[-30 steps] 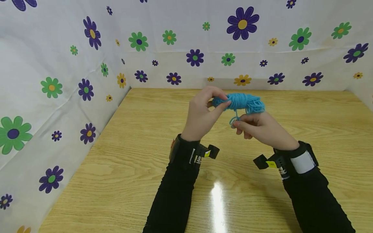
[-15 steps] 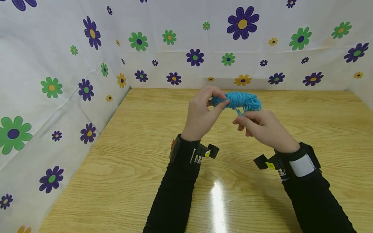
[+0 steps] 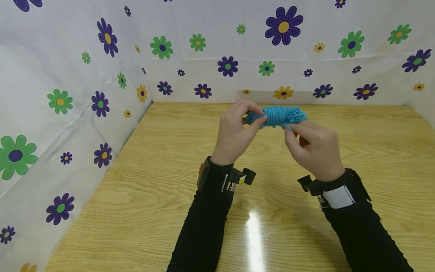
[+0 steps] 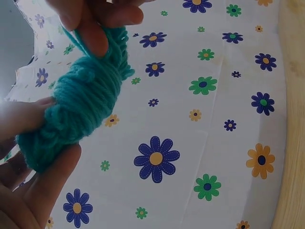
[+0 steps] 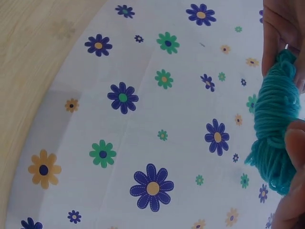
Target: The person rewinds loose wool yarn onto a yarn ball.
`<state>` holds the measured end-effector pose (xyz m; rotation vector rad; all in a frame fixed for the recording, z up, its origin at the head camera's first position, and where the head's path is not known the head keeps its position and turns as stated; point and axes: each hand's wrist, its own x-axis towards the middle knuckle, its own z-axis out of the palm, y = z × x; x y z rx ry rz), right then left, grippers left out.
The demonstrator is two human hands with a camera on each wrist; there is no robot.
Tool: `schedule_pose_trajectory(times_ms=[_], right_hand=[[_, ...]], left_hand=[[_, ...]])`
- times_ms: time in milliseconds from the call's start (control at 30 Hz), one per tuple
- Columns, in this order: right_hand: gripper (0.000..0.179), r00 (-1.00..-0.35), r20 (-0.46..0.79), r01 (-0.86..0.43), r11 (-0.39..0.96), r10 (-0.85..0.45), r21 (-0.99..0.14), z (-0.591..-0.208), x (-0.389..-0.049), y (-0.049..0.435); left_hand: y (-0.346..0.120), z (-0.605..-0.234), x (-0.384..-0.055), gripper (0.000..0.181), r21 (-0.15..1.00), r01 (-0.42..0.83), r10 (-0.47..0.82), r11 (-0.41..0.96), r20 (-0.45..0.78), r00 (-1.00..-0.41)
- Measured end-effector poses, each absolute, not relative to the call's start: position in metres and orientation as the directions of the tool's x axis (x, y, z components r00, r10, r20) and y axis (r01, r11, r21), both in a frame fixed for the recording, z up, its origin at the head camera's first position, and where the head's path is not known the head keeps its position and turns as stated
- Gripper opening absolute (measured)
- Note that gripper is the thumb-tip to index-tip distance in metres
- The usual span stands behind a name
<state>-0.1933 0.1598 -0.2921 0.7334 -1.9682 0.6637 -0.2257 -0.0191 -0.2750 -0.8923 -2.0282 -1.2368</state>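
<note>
A bundle of blue yarn (image 3: 276,115), wound round its middle with looped ends, is held up above the table. My left hand (image 3: 234,130) pinches its left end between thumb and fingers. At the lower right of the bundle, my right hand (image 3: 316,147) pinches a short strand between thumb and forefinger. In the left wrist view the yarn bundle (image 4: 86,95) slants upward, its windings plain to see, with the right fingers (image 4: 95,38) at its far end. The right wrist view has the bundle (image 5: 276,114) at its right edge, the loops hanging lowest.
A wooden table (image 3: 136,211) lies beneath both arms. White cloth walls (image 3: 204,19) with printed flowers stand behind and to the left. Each wrist wears a black strap with a small camera mount (image 3: 249,176).
My right hand has risen and turned, bringing the strand up against the bundle's underside; the small hanging loop no longer shows. The left hand stays nearly still.
</note>
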Motion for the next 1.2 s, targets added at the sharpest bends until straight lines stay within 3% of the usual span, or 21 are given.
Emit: schedule_pose_trajectory(times_ms=[133,267,700,900,1200], right_hand=[[0.016,-0.355,0.923,-0.730,0.660,-0.147,-0.176,-0.294,-0.194,0.158],[0.013,-0.356,0.925,-0.771,0.601,-0.130,-0.212,-0.293,-0.193,0.158],[0.014,-0.469,0.863,-0.835,0.413,-0.188,-0.364,-0.287,-0.189,0.166],[0.007,-0.548,0.820,-0.789,0.427,-0.166,-0.441,-0.283,-0.187,0.169],[0.015,-0.689,0.702,-0.693,0.447,-0.178,-0.566,-0.275,-0.183,0.180]], left_hand=[[-0.019,-0.273,-0.224,0.010,0.507,0.786,0.261,0.352,0.754,-0.603],[-0.018,-0.272,-0.223,0.010,0.512,0.784,0.298,0.352,0.732,-0.612],[-0.019,-0.270,-0.222,0.010,0.529,0.749,0.396,0.398,0.638,-0.661],[-0.019,-0.271,-0.221,0.009,0.539,0.741,0.444,0.401,0.593,-0.672],[-0.020,-0.270,-0.220,0.006,0.630,0.718,0.584,0.297,0.475,-0.658]])
